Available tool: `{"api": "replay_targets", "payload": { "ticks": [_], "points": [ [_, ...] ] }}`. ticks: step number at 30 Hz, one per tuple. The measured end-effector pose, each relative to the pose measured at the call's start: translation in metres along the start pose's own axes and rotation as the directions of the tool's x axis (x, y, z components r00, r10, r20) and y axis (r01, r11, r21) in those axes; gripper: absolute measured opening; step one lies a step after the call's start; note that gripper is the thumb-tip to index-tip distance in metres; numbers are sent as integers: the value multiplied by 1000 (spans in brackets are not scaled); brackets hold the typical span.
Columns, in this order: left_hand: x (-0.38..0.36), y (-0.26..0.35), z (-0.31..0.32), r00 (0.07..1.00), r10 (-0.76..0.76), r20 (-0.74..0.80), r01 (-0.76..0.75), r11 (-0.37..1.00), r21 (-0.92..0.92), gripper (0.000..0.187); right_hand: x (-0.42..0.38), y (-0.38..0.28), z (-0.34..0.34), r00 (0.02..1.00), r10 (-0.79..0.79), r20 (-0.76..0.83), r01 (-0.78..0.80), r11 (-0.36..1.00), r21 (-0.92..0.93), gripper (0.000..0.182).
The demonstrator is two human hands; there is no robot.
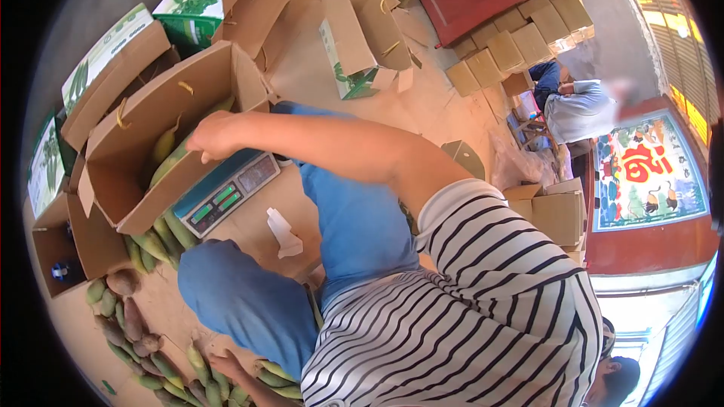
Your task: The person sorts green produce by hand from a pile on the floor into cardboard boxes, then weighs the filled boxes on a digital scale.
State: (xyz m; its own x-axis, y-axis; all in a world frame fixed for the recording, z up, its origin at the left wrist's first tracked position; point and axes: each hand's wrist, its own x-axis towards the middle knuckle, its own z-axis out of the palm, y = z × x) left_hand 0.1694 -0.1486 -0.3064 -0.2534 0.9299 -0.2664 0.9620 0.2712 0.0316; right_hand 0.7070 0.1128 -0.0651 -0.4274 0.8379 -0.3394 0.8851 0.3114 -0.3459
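Observation:
My right hand (215, 136) reaches into an open cardboard box (143, 143), its fingers closed over a long green gourd (167, 168). Another yellow-green gourd (167, 143) with a curved stem lies beside it in the box. The box rests on a digital scale (226, 200) whose displays glow green. Down by the floor, my left hand (230, 365) is partly visible, fingers stretched out beside a pile of gourds (200, 365). More gourds (170, 237) lie next to the scale, under the box's edge.
Printed cartons (113, 68) stand beyond the box. Another open carton (358, 41) sits on the floor, near stacked brown boxes (520, 41). A white plastic piece (283, 232) lies by my knee. A person (577, 109) sits far off; another person's head (618, 380) shows at the lower right.

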Motion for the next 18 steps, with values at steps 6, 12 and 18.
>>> {"api": "replay_targets", "payload": {
  "ticks": [6, 12, 18],
  "points": [
    [-66, -67, 76, 745, -224, 628, 186, 974, 128, 52, -1, -6, -6, 999, 39, 6, -39, 999, -24, 32],
    [-87, -63, 68, 811, -286, 511, 204, 956, 211, 51, 0, -2, -1, 999, 36, -38, -36, 999, 15, 29],
    [-88, -63, 67, 755, -205, 623, 7, 952, 305, 75, -2, -4, -2, 998, 48, -30, -47, 999, 14, 30]
  ]
}}
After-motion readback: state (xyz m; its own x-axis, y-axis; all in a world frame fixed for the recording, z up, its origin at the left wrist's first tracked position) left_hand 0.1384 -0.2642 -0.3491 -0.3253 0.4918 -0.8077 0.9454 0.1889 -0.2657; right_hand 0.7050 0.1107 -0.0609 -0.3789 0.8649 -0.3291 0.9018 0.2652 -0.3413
